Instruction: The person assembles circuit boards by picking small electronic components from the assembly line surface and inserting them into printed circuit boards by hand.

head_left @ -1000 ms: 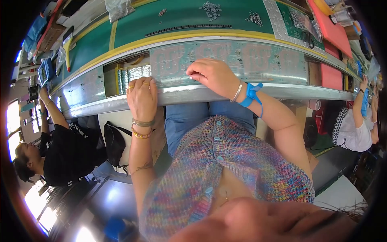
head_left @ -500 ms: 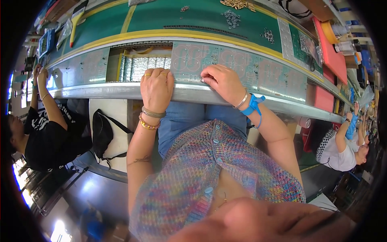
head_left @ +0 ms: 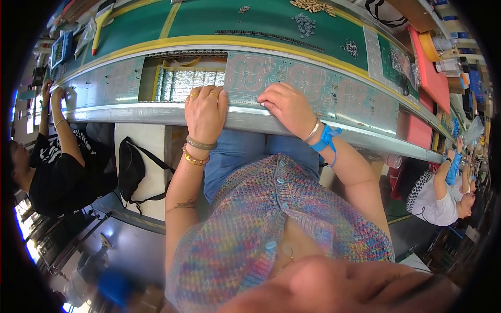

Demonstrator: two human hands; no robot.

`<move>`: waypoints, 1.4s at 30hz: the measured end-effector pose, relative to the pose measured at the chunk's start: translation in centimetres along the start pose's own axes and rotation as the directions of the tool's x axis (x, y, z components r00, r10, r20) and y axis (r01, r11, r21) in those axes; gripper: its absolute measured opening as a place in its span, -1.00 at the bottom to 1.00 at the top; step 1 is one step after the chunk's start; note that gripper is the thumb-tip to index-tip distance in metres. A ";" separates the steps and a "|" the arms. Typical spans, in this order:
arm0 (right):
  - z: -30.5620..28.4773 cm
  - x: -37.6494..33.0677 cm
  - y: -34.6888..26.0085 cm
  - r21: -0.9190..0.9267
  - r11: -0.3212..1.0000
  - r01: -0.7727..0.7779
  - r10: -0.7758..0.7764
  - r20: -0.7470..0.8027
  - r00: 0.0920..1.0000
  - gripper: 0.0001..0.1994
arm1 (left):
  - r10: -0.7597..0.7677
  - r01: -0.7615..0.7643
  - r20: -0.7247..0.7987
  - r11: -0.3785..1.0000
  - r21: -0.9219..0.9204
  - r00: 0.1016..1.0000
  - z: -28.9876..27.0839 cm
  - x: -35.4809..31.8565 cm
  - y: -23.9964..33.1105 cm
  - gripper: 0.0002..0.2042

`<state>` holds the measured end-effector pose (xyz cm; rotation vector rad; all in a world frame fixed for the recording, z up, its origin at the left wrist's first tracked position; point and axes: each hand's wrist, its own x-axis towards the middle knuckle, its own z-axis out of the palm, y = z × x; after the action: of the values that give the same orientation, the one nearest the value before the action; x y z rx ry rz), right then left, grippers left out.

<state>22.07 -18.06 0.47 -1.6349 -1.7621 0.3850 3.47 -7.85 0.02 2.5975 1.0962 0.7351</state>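
Observation:
My left hand (head_left: 206,110) rests on the metal rail (head_left: 250,116), knuckles up and fingers curled down at the left front corner of a printed circuit board (head_left: 254,78). What its fingertips hold, if anything, is hidden. Over the front edge of that board is my right hand (head_left: 289,109), its fingers bent together. Something small and pale shows at its fingertips, perhaps only a nail. Pale red circles and a few small upright parts mark the board.
More circuit boards (head_left: 107,83) sit in the rail track, with a gap showing silvery rollers (head_left: 180,83). On the green bench (head_left: 193,23) lie a dark component strip (head_left: 269,39), grey parts (head_left: 303,25) and tan parts (head_left: 313,7). Co-workers sit at both sides.
The view has shifted slightly. Both hands keep nearly the same place and pose, the right fingers moving only a little. A blurred figure now shows at the lower left.

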 end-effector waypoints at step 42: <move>2.1 -6.0 -0.8 -0.269 0.963 -0.005 -0.016 -0.076 0.997 -0.44 | 0.371 -0.235 0.367 0.901 -0.364 0.853 2.6 3.2 6.9 -0.78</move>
<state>19.88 -23.48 -2.16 -1.8054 -1.8216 0.0789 10.91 -10.41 1.62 2.5069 0.4009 0.3204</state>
